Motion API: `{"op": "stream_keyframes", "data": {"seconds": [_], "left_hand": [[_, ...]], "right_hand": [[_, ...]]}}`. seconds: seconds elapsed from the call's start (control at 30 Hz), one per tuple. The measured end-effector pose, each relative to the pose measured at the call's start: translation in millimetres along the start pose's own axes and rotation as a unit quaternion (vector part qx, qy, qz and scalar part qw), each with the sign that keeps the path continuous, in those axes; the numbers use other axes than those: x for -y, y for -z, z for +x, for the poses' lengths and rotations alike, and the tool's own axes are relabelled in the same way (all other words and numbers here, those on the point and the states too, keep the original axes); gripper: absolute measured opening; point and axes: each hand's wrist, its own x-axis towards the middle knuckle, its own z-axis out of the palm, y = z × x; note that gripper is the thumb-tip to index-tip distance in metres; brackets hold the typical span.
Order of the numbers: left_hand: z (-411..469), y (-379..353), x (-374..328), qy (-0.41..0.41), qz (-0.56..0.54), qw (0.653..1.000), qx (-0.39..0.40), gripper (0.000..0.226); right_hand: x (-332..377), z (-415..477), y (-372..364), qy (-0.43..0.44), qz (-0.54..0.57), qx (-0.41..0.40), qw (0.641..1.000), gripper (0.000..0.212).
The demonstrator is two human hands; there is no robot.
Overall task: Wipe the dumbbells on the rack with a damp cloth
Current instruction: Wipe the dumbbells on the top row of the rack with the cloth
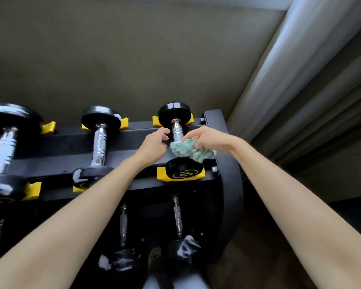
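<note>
The right hand (208, 138) bunches a nubby green-and-white cloth (193, 150) in its curled fingers. It presses the crumpled wad against the near part of the handle of the rightmost dumbbell (176, 130), which lies on the top tier of the rack (231, 163). This dumbbell has a knurled chrome handle with smooth ends and round black heads with a dull, rubbery look. Its long axis runs away from the person, the far head toward the plain wall (133, 49) and the near head, printed in yellow, toward the camera. Each head sits in a notched yellow cradle (180, 178) on the black painted rails. The left hand (154, 144) hovers just left of the handle, fingers loosely curled and thumb apart, gripping nothing; whether the fingertips touch the chrome cannot be told. A middle dumbbell (100, 142) and a largest dumbbell (4, 147), both of the same build, lie parallel further left, with pale smears on their near heads. A pale pleated curtain (300, 69) hangs to the right.
</note>
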Motion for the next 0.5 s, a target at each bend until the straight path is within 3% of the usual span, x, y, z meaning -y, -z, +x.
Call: {"op": "stream_keyframes", "data": {"seconds": [0.07,0.13,0.2,0.3,0.5], "left_hand": [[-3,2,-1,0.004,-0.006,1.0,-0.003,0.054],[-6,4,-1,0.012,-0.012,1.0,-0.009,0.053],[-8,4,-5,0.025,-0.014,0.999,-0.019,0.053],[-12,1,-11,0.046,-0.023,0.998,-0.036,0.05],[-27,-12,-13,0.085,-0.048,0.994,-0.046,0.047]], "right_hand": [[-9,-4,12,-0.033,0.094,-0.07,0.993,0.039],[-23,-5,28,-0.083,0.209,-0.191,0.956,0.032],[-39,-7,38,-0.129,0.231,-0.269,0.926,0.032],[-47,-12,28,-0.153,0.223,-0.241,0.932,0.037],[-55,-17,-17,-0.095,0.221,-0.215,0.946,0.042]]}}
